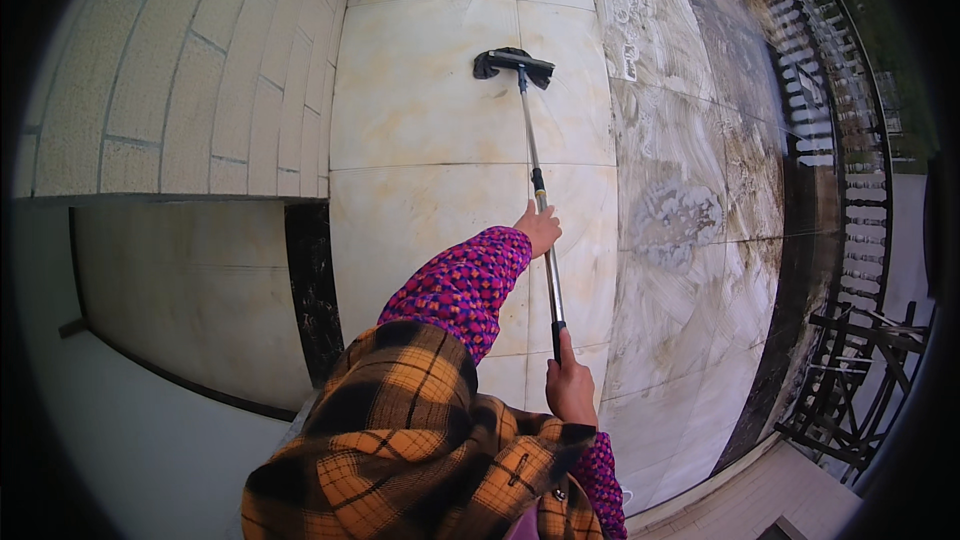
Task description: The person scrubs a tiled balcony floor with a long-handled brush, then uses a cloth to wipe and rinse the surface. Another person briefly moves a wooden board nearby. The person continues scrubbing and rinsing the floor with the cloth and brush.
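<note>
A long-handled floor squeegee (548, 250) with a silver telescopic pole reaches away from me over the pale floor tiles. Its dark crosswise head (521, 64) rests on the floor at the far end, with a crumpled black cloth (487, 65) around or under it. Midway along the pole, just below the black joint, my left hand (541, 230) is closed around the shaft. My right hand (571, 387) grips the black handle end nearest me, thumb lying along it. Both arms wear purple patterned sleeves; an orange-and-black checked garment covers my body.
On the right the tiles (690, 130) are wet and dirty, with white foam (680, 220) on them. A balustrade (862, 200) runs along the far right, with a dark wooden frame (860, 370) near it. A beige brick-patterned wall (190, 70) stands at left, above a dark threshold strip (314, 290).
</note>
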A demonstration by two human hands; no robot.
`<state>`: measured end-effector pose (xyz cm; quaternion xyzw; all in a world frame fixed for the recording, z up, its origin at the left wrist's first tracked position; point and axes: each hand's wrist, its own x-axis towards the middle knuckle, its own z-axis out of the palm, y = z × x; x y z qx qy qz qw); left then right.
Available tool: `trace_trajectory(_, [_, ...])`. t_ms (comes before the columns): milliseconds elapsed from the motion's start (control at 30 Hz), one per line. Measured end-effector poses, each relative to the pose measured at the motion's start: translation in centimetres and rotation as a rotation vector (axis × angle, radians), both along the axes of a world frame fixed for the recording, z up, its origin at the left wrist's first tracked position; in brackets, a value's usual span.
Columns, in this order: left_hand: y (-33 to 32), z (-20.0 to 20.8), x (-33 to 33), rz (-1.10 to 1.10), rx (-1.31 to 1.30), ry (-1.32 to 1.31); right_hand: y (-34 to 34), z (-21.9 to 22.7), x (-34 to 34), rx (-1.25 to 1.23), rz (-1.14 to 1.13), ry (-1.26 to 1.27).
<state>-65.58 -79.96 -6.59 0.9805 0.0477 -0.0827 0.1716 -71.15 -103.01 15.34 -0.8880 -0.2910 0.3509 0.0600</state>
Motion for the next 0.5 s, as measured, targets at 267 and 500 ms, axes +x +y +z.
trace_trajectory(267, [-13.7, 3.8, -9.5, -0.049, -0.318, -0.071, -13.8, 7.9, -6.0, -0.053, 0.028, 0.047])
trace_trajectory(500, [-23.3, 6.6, -15.8, -0.142, -0.377, -0.299, -23.0, 13.9, -11.9, 0.009, -0.151, 0.067])
